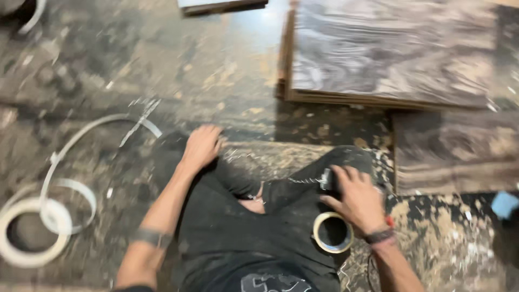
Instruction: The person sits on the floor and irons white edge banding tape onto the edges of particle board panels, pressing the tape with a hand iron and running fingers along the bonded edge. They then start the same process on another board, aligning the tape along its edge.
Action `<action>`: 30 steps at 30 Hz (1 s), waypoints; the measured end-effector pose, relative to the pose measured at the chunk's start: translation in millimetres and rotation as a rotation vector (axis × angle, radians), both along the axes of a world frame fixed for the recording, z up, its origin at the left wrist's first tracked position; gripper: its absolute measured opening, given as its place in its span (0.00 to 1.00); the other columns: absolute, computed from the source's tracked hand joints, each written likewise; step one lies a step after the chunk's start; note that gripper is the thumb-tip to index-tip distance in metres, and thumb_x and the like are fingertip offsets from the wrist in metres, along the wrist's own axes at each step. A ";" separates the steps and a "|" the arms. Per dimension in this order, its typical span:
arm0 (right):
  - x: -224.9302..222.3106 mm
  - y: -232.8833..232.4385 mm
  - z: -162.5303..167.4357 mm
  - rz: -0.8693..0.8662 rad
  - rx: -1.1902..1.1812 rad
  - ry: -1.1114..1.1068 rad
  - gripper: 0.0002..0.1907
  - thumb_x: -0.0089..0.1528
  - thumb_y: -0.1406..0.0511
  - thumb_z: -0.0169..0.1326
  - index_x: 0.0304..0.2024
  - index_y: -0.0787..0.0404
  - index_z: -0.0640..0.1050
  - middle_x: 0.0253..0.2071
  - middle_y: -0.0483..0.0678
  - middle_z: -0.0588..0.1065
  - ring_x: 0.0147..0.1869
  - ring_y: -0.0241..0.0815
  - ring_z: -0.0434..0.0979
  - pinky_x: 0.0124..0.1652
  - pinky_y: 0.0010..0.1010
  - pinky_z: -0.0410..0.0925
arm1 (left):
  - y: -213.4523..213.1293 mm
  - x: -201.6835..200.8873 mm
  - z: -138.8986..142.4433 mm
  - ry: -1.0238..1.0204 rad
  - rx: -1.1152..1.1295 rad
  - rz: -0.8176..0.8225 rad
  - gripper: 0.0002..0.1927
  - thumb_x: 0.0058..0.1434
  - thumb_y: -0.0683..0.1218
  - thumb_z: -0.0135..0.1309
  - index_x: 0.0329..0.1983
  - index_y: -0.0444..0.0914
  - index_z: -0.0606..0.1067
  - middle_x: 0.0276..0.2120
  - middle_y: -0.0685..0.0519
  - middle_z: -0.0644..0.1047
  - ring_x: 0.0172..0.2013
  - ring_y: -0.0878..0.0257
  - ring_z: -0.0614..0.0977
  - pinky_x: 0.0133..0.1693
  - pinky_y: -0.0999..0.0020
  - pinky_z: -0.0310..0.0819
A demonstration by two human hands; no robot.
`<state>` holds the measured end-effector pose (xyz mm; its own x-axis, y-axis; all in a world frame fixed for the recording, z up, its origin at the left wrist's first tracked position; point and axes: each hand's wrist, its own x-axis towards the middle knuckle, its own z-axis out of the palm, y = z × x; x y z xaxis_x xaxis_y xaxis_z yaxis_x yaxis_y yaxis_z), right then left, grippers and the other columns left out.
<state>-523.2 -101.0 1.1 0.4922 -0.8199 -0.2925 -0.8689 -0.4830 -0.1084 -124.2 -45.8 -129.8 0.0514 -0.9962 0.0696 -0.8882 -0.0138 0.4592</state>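
white edge-banding tape [51,211] is lying uncoiled by the person's left hand [201,146], resting loosely curled and empty on the knee, while the right hand [358,199] is gripping a small dark tool [326,179] above a tape roll [332,232].

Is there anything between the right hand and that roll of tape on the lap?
Nothing visible. The right hand rests on the knee, just above the tape roll, and no object lies between them. The picture is blurred, so small things could be missed.
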 end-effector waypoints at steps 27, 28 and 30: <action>88.3 -154.3 -86.4 0.094 -0.267 -0.063 0.53 0.55 0.60 0.64 0.78 0.49 0.53 0.78 0.61 0.51 0.79 0.72 0.46 0.68 0.65 0.50 | -5.5 130.5 20.2 0.040 -0.016 0.578 0.13 0.65 0.49 0.55 0.46 0.37 0.71 0.30 0.41 0.80 0.33 0.36 0.81 0.35 0.41 0.73; 82.9 -147.8 -87.2 0.140 -0.241 -0.068 0.52 0.55 0.63 0.63 0.78 0.45 0.54 0.78 0.58 0.53 0.78 0.70 0.49 0.69 0.63 0.53 | -12.4 121.5 29.2 0.065 -0.050 0.534 0.13 0.65 0.49 0.54 0.47 0.37 0.71 0.31 0.42 0.80 0.33 0.37 0.81 0.36 0.42 0.73; 69.0 -142.9 -90.5 0.139 -0.299 -0.051 0.50 0.56 0.68 0.59 0.78 0.41 0.56 0.78 0.55 0.56 0.79 0.67 0.53 0.70 0.61 0.56 | -16.0 94.1 41.3 0.119 -0.088 0.437 0.12 0.67 0.47 0.53 0.48 0.37 0.71 0.31 0.42 0.79 0.34 0.39 0.82 0.38 0.44 0.74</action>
